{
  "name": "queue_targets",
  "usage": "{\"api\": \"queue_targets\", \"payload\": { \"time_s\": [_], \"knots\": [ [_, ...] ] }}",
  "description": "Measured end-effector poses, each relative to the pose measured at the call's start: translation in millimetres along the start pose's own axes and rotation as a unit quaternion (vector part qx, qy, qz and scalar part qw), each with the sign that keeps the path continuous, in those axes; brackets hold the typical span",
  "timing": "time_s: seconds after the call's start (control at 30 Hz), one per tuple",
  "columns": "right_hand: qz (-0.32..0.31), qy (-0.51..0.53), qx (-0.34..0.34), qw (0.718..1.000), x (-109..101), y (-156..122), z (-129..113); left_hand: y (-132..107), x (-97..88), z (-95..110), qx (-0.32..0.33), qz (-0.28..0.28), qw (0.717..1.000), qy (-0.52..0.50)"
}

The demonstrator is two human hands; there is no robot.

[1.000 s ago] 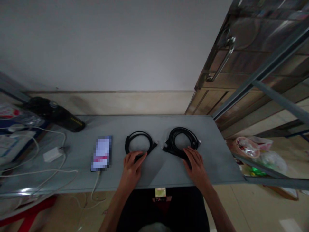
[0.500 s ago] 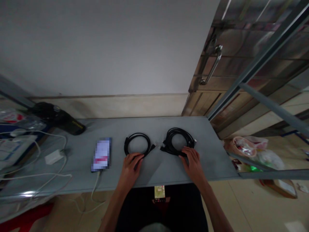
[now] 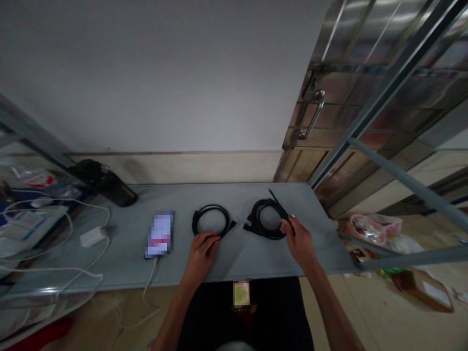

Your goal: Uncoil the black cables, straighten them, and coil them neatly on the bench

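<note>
Two coiled black cables lie side by side on the grey tabletop. My left hand is at the near edge of the left cable, fingers closed on the loop. Its plug end points right, toward the other coil. My right hand pinches at the right side of the thicker right cable coil. From my right fingers a thin black strip juts up and away to the left, its tip above the coil; I cannot tell whether it is a tie or a cable end. Connectors sit at that coil's left side.
A phone on a white charging lead lies left of the coils. Farther left are a white adapter, tangled white cords and a black bottle. A metal frame post rises at the table's right end, beside a door.
My right hand has moved slightly right and closed on a thin black strip, which now stands out from the right coil. My left hand stays on the left coil. The view has shifted slightly.
</note>
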State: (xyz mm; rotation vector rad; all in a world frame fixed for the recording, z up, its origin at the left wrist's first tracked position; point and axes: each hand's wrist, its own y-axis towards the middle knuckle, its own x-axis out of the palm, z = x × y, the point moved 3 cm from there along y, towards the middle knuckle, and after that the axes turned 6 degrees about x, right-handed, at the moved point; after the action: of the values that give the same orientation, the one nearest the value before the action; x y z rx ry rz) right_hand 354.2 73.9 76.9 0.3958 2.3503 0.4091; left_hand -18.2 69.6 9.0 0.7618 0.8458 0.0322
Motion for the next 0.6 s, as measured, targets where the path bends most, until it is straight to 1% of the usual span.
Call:
{"api": "queue_targets", "payload": {
  "time_s": [0.03,0.1,0.13,0.17,0.23,0.33,0.4,0.47,0.53,0.6],
  "knots": [
    [0.013,0.024,0.030,0.999,-12.1,7.7,-11.8,-0.2,-0.1,0.4,0.000,0.002,1.000,0.003],
    [0.068,0.092,0.077,0.990,-40.3,21.5,-40.3,0.1,-0.8,2.4,0.002,0.007,1.000,0.009],
    [0.098,0.150,0.095,0.979,-55.1,27.2,-55.8,0.6,-1.4,3.9,0.002,0.008,1.000,0.011],
    [0.131,0.214,0.105,0.962,-69.8,31.9,-71.9,1.2,-2.3,5.5,0.003,0.007,1.000,0.014],
    [0.189,0.313,0.081,0.927,-97.9,38.3,-105.2,3.0,-4.6,9.1,0.006,0.004,1.000,0.022],
    [0.246,0.392,0.027,0.886,-131.3,39.1,-148.8,4.0,-9.6,18.0,0.007,-0.004,1.000,0.025],
    [0.273,0.408,0.024,0.871,-144.9,33.6,-169.5,0.9,-12.3,30.4,-0.003,-0.020,1.000,-0.009],
    [0.284,0.412,0.038,0.865,-150.9,24.7,-183.5,-7.0,-11.4,51.1,-0.032,-0.064,0.994,-0.082],
    [0.284,0.420,0.053,0.860,-151.2,13.9,-191.9,-18.9,-5.5,80.1,-0.072,-0.131,0.972,-0.182],
    [0.270,0.427,0.079,0.859,-147.6,2.7,-195.2,-30.3,2.6,111.5,-0.115,-0.159,0.942,-0.272]
  ]
}}
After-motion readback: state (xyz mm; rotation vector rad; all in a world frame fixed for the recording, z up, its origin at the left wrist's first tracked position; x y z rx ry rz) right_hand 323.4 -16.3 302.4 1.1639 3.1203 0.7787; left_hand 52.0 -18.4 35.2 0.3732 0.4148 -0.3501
